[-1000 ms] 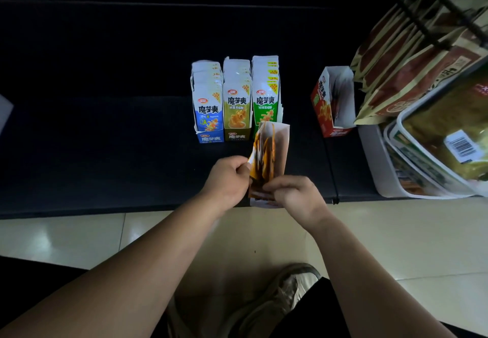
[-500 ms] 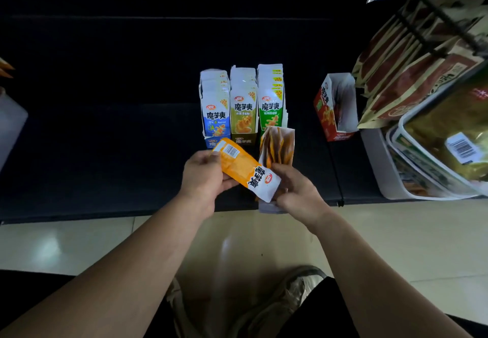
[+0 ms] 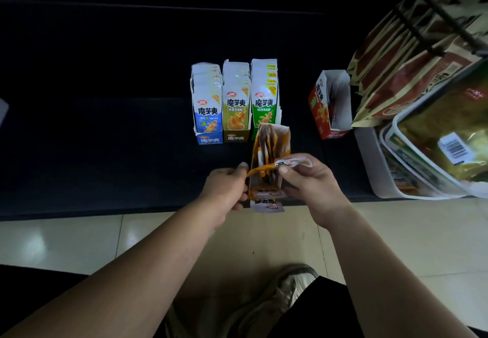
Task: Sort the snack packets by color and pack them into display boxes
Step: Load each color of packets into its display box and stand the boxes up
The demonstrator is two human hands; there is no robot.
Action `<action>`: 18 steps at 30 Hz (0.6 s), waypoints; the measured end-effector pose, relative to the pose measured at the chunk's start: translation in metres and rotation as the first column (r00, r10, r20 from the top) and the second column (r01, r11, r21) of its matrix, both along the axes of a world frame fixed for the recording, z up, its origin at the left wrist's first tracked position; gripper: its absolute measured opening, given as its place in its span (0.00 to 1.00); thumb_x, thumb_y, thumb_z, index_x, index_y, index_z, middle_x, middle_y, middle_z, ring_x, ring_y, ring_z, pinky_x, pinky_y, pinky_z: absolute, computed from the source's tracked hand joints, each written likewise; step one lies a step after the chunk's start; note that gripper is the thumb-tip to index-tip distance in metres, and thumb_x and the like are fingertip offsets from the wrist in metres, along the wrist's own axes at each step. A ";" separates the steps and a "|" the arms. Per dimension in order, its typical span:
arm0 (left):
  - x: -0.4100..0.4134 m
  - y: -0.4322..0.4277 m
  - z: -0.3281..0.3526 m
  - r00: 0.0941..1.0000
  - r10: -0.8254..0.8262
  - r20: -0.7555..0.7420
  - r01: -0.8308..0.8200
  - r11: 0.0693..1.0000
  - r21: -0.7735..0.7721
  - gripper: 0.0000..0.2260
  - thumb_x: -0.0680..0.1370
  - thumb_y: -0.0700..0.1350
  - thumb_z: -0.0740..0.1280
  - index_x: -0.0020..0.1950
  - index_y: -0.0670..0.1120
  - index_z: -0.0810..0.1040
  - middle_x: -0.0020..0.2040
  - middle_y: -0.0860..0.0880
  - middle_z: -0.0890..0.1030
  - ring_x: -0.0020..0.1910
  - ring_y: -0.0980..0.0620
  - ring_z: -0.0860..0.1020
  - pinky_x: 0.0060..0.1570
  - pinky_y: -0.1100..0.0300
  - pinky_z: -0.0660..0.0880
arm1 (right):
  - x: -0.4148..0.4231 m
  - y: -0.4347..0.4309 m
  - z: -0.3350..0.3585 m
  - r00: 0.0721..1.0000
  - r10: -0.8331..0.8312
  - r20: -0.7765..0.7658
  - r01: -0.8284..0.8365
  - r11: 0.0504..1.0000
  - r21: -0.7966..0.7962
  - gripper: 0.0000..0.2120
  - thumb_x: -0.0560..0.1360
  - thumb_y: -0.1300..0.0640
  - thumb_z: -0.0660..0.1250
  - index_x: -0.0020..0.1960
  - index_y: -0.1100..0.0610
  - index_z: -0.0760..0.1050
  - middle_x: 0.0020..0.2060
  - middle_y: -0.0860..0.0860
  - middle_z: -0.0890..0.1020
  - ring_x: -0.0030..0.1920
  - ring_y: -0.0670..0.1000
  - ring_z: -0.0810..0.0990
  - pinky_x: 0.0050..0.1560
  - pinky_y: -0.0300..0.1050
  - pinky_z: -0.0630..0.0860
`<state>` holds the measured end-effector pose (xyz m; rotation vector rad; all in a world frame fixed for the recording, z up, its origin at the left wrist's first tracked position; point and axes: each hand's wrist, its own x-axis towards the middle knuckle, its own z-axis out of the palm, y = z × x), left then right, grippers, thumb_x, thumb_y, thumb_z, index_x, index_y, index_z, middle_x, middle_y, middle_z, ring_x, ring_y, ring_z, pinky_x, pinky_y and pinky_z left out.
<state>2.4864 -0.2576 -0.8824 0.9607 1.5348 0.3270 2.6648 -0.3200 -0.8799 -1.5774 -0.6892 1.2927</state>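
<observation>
An orange display box (image 3: pixel 266 200) stands at the near edge of the black shelf, with orange packets upright inside it. Over its open top I hold one orange snack packet (image 3: pixel 280 166) edge-on. My left hand (image 3: pixel 227 187) pinches its left end and my right hand (image 3: pixel 306 179) pinches its white right end. Behind stand three filled display boxes side by side: blue (image 3: pixel 207 107), olive (image 3: pixel 236 105) and green (image 3: pixel 264 94). A red display box (image 3: pixel 320 107) sits open to the right, apparently empty.
A white basket (image 3: pixel 369 163) of large snack bags fills the right side, with brown bags (image 3: pixel 412 55) hanging on a rack above it. The black shelf (image 3: pixel 105 139) stretches left. Below are floor tiles and my shoe (image 3: pixel 287 290).
The orange packet went from flat in my left hand to edge-on above the orange box. My right hand left the box and took the packet's right end.
</observation>
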 end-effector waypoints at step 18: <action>0.001 -0.009 -0.011 0.996 -0.090 0.006 0.089 0.986 0.143 0.06 0.84 0.49 0.65 0.49 0.56 0.80 0.53 0.52 0.83 0.56 0.51 0.80 0.61 0.47 0.79 | -0.005 -0.004 -0.009 0.837 0.263 0.480 -0.236 0.965 -0.116 0.09 0.85 0.54 0.62 0.63 0.49 0.76 0.47 0.47 0.82 0.41 0.41 0.79 0.37 0.31 0.71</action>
